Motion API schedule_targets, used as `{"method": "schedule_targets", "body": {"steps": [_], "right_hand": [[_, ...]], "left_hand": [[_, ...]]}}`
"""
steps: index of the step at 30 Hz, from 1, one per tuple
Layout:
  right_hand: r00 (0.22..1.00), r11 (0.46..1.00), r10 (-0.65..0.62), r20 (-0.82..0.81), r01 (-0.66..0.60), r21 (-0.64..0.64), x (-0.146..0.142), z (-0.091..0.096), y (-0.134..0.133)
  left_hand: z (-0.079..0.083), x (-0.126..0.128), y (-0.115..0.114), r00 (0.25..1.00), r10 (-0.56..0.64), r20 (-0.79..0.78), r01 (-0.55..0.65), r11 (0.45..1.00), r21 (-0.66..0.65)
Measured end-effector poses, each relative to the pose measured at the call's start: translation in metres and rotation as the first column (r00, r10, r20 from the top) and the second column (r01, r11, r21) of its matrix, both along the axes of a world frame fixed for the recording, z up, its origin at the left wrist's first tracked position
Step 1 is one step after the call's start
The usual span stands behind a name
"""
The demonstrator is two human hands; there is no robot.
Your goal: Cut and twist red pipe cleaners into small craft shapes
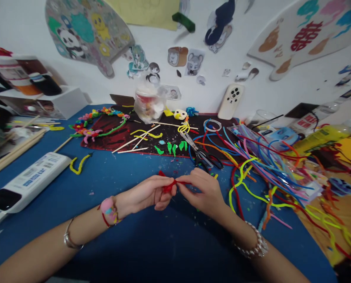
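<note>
Both my hands meet over the blue table and pinch a red pipe cleaner between them. My left hand has its fingers closed on the bent red end. My right hand grips the other end with thumb and fingers pressed together. Just behind the hands lie black-handled scissors and several small green pipe cleaner pieces on a dark mat.
A heap of coloured pipe cleaners spreads to the right. A white power strip lies at the left, with wooden sticks beyond it. A flower garland and a plastic bag stand at the back near the wall.
</note>
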State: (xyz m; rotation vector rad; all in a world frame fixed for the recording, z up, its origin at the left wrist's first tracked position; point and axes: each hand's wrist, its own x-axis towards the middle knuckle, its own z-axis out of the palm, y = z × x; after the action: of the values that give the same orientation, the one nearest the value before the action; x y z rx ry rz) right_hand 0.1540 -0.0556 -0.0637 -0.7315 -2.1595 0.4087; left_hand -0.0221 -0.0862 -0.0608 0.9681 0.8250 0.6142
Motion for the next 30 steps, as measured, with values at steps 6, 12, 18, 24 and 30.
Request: {"method": "schedule_targets", "body": {"steps": [6,12,18,24,30], "right_hand": [[0.995,0.936,-0.095,-0.024,0.081,-0.342,-0.002,0.001,0.001],[0.995,0.858,-0.098,-0.025,0.072,-0.508,-0.004,0.003,0.001],[1.0,0.988,0.0,0.01,0.001,-0.154,-0.002,0.0,-0.002],[0.995,0.974,0.045,0.091,-0.064,0.219,0.004,-0.008,0.004],[0.983,0.978,-0.141,-0.12,0.119,-0.172,0.001,0.0,0.009]], "left_hand": [[0.005,-0.003,-0.008,0.66,0.502,-0.559,0.278,0.529,0.802],[-0.011,-0.012,-0.008,0.541,0.642,-0.543,0.52,0.252,0.816],[0.0,-0.003,-0.007,0.792,0.461,-0.401,0.01,0.646,0.764],[-0.004,0.003,-0.003,0.968,0.239,0.077,-0.237,0.971,-0.037],[-0.008,0.001,0.001,0.951,0.258,0.17,-0.253,0.966,-0.052]]}}
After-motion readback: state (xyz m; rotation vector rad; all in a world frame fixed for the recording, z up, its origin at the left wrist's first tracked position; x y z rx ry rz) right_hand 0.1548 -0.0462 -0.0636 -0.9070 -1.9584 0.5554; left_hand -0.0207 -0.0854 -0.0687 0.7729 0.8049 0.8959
